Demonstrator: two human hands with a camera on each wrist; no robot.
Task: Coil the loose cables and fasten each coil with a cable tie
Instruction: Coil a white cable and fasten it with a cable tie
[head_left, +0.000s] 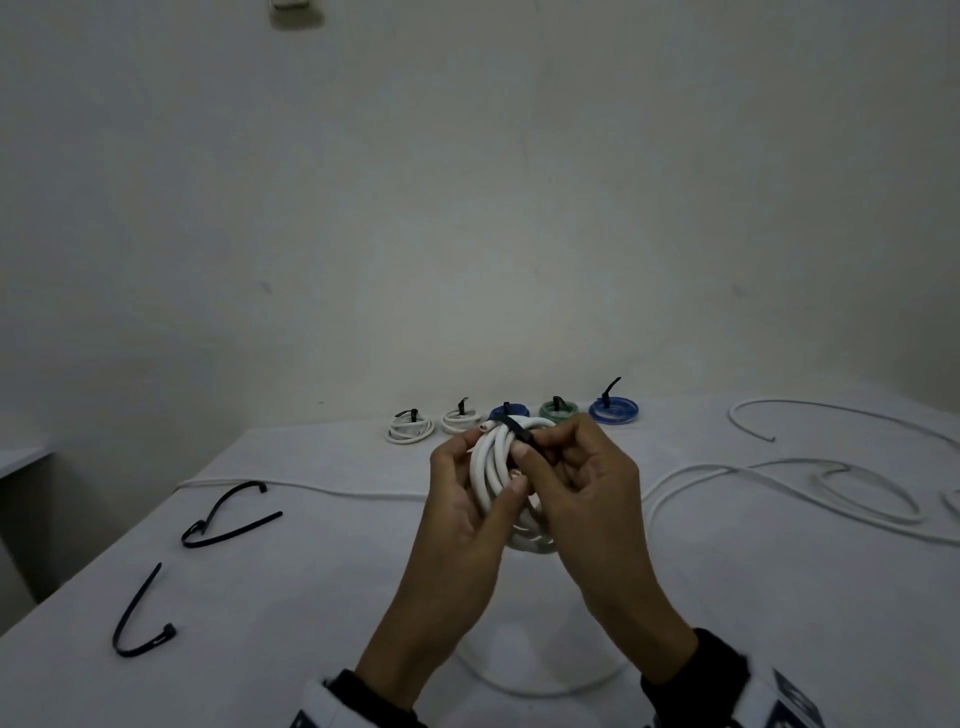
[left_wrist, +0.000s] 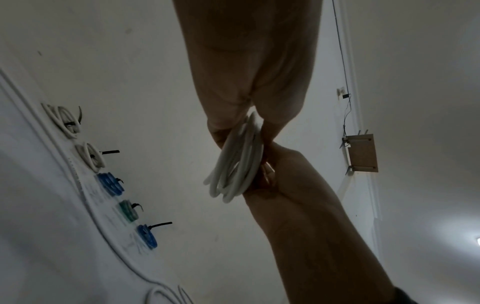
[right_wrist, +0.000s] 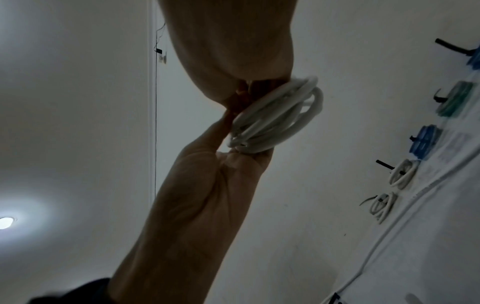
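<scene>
A coil of white cable (head_left: 491, 467) is held upright above the middle of the table, between both hands. My left hand (head_left: 465, 493) grips its left side, with the thumb across the strands. A black cable tie (head_left: 522, 432) is wrapped over the top of the coil, and my right hand (head_left: 576, 467) pinches it with thumb and fingers. From the left wrist, the coil (left_wrist: 236, 164) shows edge-on between my left hand (left_wrist: 246, 82) and right hand (left_wrist: 288, 176). The right wrist view has the same coil (right_wrist: 275, 119), with the tie hidden.
Several tied coils stand in a row at the table's far edge: white (head_left: 410, 428), blue (head_left: 506, 411), green (head_left: 558, 410). Two loose black ties (head_left: 223, 514) (head_left: 137, 618) lie at the left. Loose white cable (head_left: 831, 483) sprawls at the right and loops under my wrists (head_left: 519, 686).
</scene>
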